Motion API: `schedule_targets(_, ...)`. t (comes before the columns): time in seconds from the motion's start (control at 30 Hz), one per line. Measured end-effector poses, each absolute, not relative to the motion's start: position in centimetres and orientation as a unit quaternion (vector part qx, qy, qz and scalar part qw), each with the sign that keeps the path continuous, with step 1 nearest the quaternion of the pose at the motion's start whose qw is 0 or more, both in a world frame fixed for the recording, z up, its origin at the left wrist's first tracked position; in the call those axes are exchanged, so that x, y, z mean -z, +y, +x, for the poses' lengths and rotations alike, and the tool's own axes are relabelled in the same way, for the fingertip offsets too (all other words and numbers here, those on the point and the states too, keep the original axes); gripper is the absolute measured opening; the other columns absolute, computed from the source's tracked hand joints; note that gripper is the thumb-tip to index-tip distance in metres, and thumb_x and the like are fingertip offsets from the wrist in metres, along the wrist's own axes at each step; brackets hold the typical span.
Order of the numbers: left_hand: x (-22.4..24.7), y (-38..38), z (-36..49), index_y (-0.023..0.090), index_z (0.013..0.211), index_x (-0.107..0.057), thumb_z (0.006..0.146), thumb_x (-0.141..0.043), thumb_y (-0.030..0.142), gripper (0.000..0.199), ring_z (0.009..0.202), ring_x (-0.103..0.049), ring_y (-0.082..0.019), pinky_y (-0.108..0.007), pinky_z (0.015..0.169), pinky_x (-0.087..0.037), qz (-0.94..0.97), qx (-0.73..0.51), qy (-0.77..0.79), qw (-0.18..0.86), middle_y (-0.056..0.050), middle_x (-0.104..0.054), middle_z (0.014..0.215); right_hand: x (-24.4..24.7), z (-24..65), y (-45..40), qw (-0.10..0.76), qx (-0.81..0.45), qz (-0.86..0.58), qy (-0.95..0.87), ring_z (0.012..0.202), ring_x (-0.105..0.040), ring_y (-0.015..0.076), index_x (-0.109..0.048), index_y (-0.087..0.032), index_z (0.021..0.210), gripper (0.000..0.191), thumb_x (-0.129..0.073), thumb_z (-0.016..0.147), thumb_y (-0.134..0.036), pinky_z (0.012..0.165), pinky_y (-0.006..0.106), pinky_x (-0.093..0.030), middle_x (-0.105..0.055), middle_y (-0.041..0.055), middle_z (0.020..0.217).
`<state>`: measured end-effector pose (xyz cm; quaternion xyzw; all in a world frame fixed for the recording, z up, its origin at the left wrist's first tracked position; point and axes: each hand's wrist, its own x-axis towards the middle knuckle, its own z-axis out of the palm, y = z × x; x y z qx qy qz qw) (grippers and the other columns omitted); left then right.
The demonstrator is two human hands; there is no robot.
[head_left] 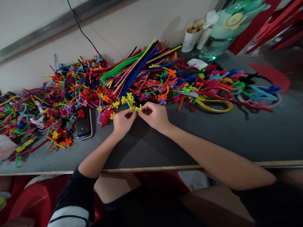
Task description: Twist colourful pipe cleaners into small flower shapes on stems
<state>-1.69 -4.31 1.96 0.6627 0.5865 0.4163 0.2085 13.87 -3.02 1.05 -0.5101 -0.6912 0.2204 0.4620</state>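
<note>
My left hand (124, 122) and my right hand (155, 117) meet over the front edge of a big heap of coloured pipe cleaners (73, 85). Between my pinched fingertips is a yellow pipe cleaner (138, 108), bent into small loops; both hands grip it. Just beyond my fingers lie yellow pipe-cleaner flowers (128, 99). A bundle of straight pipe cleaners (134, 69), mostly blue, green and yellow, rests on top of the heap. To the right of my right hand, scissors (208, 98) with red and yellow handles lie on the pile's edge, blades pointing left.
A phone (83, 124) lies left of my left hand. At the back right stand paper cups (191, 39) and a large green water bottle (216, 41). A black cable (81, 30) hangs down the wall. The grey table (146, 151) ends at a front edge close to my body.
</note>
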Motion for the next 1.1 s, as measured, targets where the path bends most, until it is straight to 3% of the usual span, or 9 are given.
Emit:
schedule_targets(0.27, -1.9, -3.7, -2.1, 0.016, 0.075, -0.067, 0.082, -0.06, 0.029, 0.016, 0.058, -0.057, -0.01, -0.023, 0.055, -0.044, 0.677, -0.401, 0.55, 0.28, -0.001, -0.067, 0.069, -1.0, 13.9, -2.9, 0.477, -0.251, -0.511, -0.67, 0.058, -0.06, 0.0144, -0.061, -0.019, 0.07, 0.015, -0.064, 0.077, -0.033, 0.057, 0.027, -0.044, -0.067, 0.0023, 0.066)
schedule_targets(0.47, -1.6, -3.2, -2.5, 0.017, 0.076, -0.064, 0.081, -0.064, 0.045, 0.029, 0.059, -0.055, -0.009, -0.022, 0.056, -0.045, 0.622, -0.429, 0.491, 0.435, -0.001, -0.063, 0.068, -1.4, 14.0, -2.9, 0.492, -0.301, -0.48, -0.661, 0.058, -0.058, 0.0135, -0.06, -0.019, 0.07, 0.017, -0.063, 0.077, -0.034, 0.058, 0.027, -0.046, -0.066, 0.0021, 0.066)
schedule_targets(0.67, -1.6, -3.0, -2.6, 0.018, 0.08, -0.062, 0.077, -0.067, 0.05, 0.033, 0.057, -0.051, -0.008, -0.019, 0.047, -0.036, 0.562, -0.409, 0.466, 0.547, 0.0, -0.058, 0.066, -1.0, 14.1, -2.6, 0.508, -0.359, -0.445, -0.644, 0.061, -0.06, 0.0139, -0.061, -0.018, 0.071, 0.018, -0.064, 0.077, -0.035, 0.06, 0.028, -0.049, -0.067, 0.0032, 0.07)
schedule_targets(0.83, -1.2, -2.8, -2.4, 0.019, 0.082, -0.061, 0.081, -0.064, 0.049, 0.03, 0.058, -0.052, -0.008, -0.019, 0.048, -0.039, 0.59, -0.41, 0.486, 0.497, -0.001, -0.059, 0.069, -0.6, 14.2, -2.2, 0.481, -0.387, -0.432, -0.657, 0.068, -0.064, 0.0159, -0.066, -0.018, 0.096, 0.024, -0.062, 0.078, -0.033, 0.065, 0.031, -0.051, -0.071, 0.0046, 0.08)
schedule_targets(1.0, -0.9, -2.9, -2.2, 0.018, 0.091, -0.062, 0.082, -0.064, 0.041, 0.025, 0.064, -0.056, -0.009, -0.02, 0.056, -0.046, 0.624, -0.455, 0.515, 0.373, -0.002, -0.065, 0.08, -0.6, 14.1, -2.2, 0.473, -0.377, -0.462, -0.649, 0.064, -0.062, 0.0154, -0.062, -0.018, 0.084, 0.016, -0.06, 0.079, -0.032, 0.062, 0.03, -0.049, -0.069, 0.0045, 0.077)
schedule_targets(1.1, -1.1, -3.3, -2.1, 0.018, 0.085, -0.064, 0.08, -0.066, 0.037, 0.02, 0.063, -0.057, -0.009, -0.021, 0.056, -0.044, 0.663, -0.427, 0.528, 0.315, -0.001, -0.066, 0.077, -0.5, 14.0, -2.3, 0.487, -0.394, -0.462, -0.628, 0.062, -0.061, 0.0149, -0.058, -0.019, 0.084, 0.018, -0.06, 0.079, -0.036, 0.061, 0.03, -0.049, -0.067, 0.0032, 0.074)
